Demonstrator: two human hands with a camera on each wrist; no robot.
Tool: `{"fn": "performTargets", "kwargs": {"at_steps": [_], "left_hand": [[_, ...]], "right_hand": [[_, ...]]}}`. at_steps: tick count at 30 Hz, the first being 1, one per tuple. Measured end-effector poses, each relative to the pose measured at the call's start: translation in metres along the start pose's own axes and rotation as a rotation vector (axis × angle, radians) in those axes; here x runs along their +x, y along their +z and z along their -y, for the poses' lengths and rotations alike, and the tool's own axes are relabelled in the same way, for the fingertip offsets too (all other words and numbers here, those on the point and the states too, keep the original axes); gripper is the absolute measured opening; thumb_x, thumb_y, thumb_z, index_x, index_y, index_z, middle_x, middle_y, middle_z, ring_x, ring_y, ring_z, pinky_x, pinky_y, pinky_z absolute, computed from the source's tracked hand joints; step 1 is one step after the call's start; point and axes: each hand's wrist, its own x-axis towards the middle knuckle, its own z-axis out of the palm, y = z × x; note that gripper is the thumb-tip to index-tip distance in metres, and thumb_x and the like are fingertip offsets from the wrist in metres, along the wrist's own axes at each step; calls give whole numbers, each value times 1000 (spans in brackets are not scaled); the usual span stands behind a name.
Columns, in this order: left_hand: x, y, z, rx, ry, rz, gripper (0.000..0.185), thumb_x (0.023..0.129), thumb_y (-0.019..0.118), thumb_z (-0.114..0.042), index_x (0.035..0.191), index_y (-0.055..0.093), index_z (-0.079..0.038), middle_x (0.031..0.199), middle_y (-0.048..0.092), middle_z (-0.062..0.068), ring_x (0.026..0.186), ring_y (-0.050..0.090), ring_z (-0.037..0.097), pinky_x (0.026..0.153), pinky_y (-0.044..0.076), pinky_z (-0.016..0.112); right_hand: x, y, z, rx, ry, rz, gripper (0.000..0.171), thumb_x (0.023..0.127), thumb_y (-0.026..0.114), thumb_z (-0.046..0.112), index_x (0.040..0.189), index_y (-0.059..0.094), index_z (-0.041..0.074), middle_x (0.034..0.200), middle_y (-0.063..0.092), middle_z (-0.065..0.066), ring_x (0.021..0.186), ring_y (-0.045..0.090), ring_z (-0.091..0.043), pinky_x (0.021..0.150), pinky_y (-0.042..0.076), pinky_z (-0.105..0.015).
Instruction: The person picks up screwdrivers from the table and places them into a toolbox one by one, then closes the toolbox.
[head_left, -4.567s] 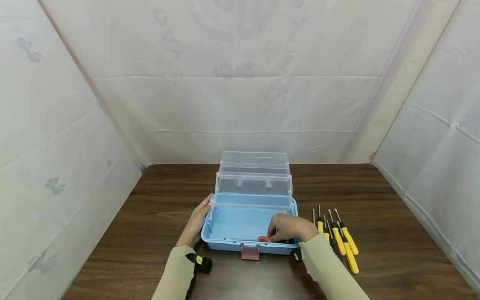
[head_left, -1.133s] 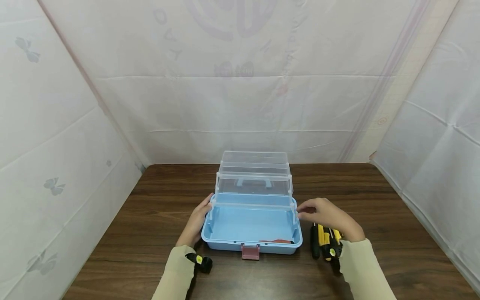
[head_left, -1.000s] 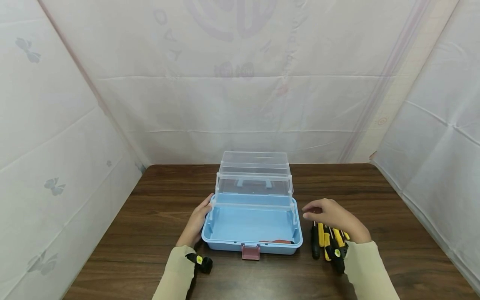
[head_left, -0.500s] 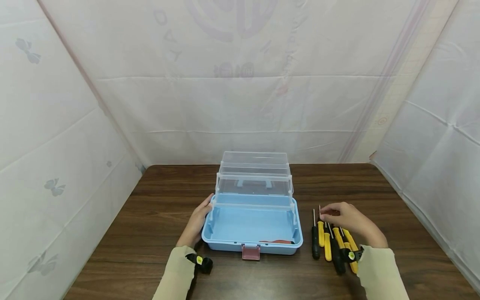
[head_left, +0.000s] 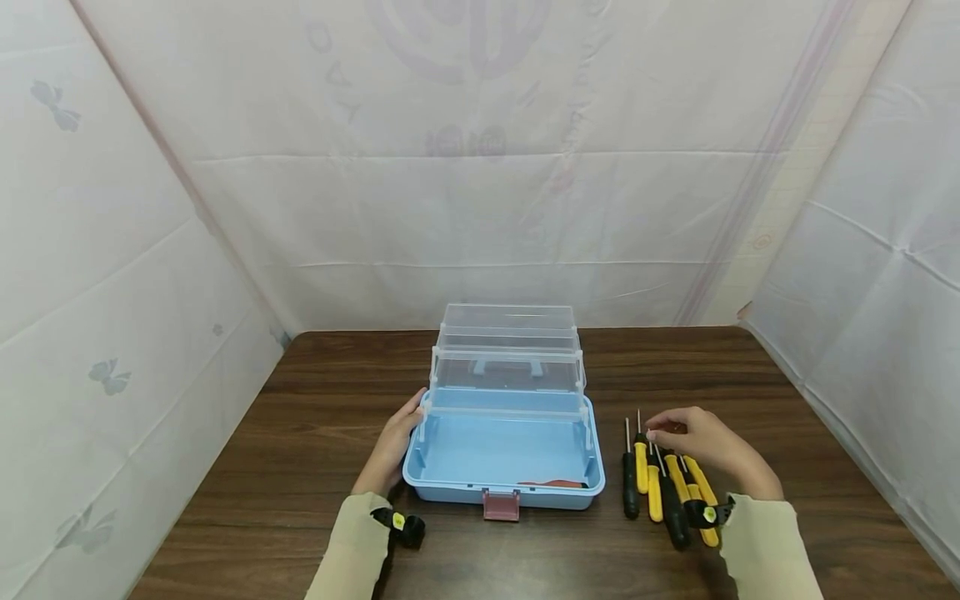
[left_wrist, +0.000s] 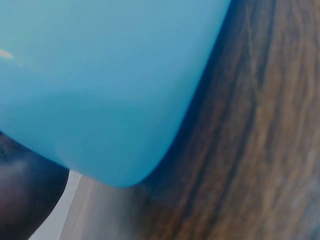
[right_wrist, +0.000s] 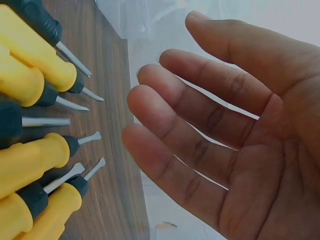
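Note:
A light blue toolbox stands on the table with its clear trays raised. Inside, along the front wall, lies an orange-handled tool, partly hidden by that wall. My left hand rests against the box's left side, fingers straight along it. In the left wrist view the blue toolbox wall fills most of the picture. My right hand hovers above a row of screwdrivers right of the box. The right wrist view shows its palm bare, its fingers relaxed and apart from the yellow screwdrivers.
The screwdrivers lie side by side, tips toward the back, some with yellow handles and some with black ones, such as the black screwdriver nearest the box. A pink latch hangs at the toolbox front. White sheeting rises behind the dark wooden table.
My right hand has left the inside of the toolbox, let go of the orange-handled tool there, and moved right to above the screwdrivers. My left hand has stayed at the box.

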Motion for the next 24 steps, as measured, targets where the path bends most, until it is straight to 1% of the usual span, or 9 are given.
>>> {"fn": "performTargets", "kwargs": {"at_steps": [10, 15, 19, 24], "left_hand": [[-1, -1, 0, 3, 3, 2, 51, 103, 32, -22, 153, 25, -17, 161, 17, 13, 147, 15, 37, 116, 17, 57], [1, -1, 0, 1, -10, -4, 51, 103, 32, -23, 153, 25, -18, 161, 17, 11, 148, 15, 35, 116, 17, 56], [3, -2, 1, -5, -13, -2, 50, 103, 31, -23, 153, 26, -18, 161, 18, 11, 148, 15, 35, 116, 16, 56], [3, -2, 0, -15, -12, 4, 50, 103, 31, -22, 153, 26, -18, 161, 18, 11, 148, 15, 35, 117, 16, 56]], "right_hand": [[-3, 0, -5, 13, 31, -3, 37, 94, 61, 26, 117, 65, -2, 107, 68, -13, 90, 62, -20, 72, 56, -37], [-5, -1, -8, 22, 42, -9, 38, 94, 61, 27, 118, 64, -2, 112, 66, -17, 93, 63, -21, 73, 56, -37], [-6, -2, -13, 5, 42, -19, 41, 94, 61, 28, 119, 63, -3, 113, 66, -20, 94, 64, -23, 74, 56, -40], [-8, -2, -17, 0, 48, -41, 43, 94, 61, 30, 120, 62, -5, 114, 65, -22, 93, 64, -24, 72, 56, -39]]}}
